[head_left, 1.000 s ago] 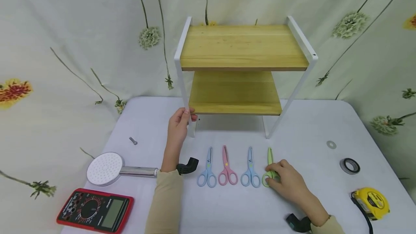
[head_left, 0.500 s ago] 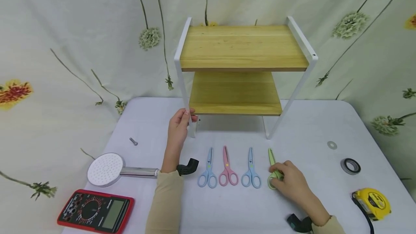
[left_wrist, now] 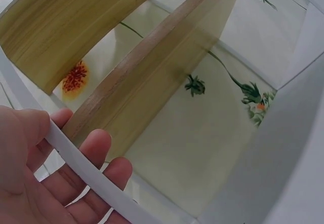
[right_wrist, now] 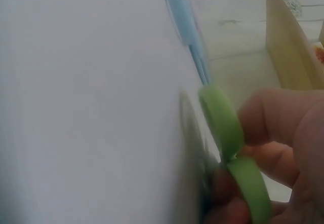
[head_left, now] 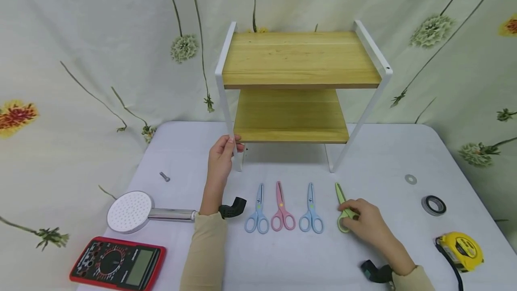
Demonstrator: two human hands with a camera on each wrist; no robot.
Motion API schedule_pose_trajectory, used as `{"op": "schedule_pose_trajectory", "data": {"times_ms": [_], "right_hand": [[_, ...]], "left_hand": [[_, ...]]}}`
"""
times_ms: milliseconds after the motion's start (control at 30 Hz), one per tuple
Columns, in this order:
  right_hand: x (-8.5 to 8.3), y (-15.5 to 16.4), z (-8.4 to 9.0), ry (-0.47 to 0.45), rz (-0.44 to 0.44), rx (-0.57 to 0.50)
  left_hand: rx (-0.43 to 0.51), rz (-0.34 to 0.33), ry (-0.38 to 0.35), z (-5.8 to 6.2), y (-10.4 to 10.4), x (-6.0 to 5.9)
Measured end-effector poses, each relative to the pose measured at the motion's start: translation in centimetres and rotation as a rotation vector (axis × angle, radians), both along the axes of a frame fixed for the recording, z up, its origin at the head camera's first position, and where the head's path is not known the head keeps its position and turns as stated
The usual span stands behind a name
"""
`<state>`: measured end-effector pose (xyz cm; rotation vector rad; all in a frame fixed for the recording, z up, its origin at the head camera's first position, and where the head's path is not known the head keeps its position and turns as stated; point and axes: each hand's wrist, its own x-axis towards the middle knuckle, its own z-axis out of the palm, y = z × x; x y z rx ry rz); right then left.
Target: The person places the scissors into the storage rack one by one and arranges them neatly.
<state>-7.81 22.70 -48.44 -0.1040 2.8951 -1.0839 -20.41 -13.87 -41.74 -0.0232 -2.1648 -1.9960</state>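
Note:
My left hand (head_left: pixel 220 158) grips the left front leg of a white-framed shelf rack (head_left: pixel 300 59) with two wooden boards; in the left wrist view, the thumb and curled fingers (left_wrist: pixel 96 148) lie round the white frame. With my right hand (head_left: pixel 365 221) I pinch the green scissors (head_left: pixel 341 193) by their handles, and the blades point away from me. Up close in the right wrist view, the green handles (right_wrist: pixel 223 122) sit between thumb and fingers, just over the tabletop. Left of them lie blue scissors (head_left: pixel 310 210), pink scissors (head_left: pixel 281 208) and another blue pair (head_left: pixel 259 210).
At left are a screw (head_left: pixel 164 176), a shower head (head_left: pixel 131 212) and a red-edged multimeter (head_left: pixel 119 262). A washer (head_left: pixel 410 179), a roll of black tape (head_left: pixel 434 205) and a yellow tape measure (head_left: pixel 460 251) lie at right on the white table (head_left: pixel 274 264). Flowered cloth hangs behind.
My right hand has shifted the green scissors to the right, away from the blue pair, and their tip now slants left. My left hand stays on the rack's leg.

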Motion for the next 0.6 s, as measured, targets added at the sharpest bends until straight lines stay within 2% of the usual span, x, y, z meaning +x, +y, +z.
{"op": "schedule_pose_trajectory", "data": {"times_ms": [167,400,500,600], "right_hand": [[-0.3,0.3,0.2,-0.049,-0.009,-0.056],[-0.9,0.9,0.4,-0.177,0.008,-0.243],[-1.2,0.9,1.1,-0.182,0.058,-0.316],[-1.6,0.8,3.2,-0.144,0.168,-0.389]], "left_hand": [[-0.006,0.001,0.002,0.0,-0.1,0.0],[-0.007,0.009,0.001,0.0,-0.2,0.0],[0.001,0.015,-0.004,0.0,0.0,0.0],[0.013,0.018,0.000,0.0,0.1,0.1]]}}
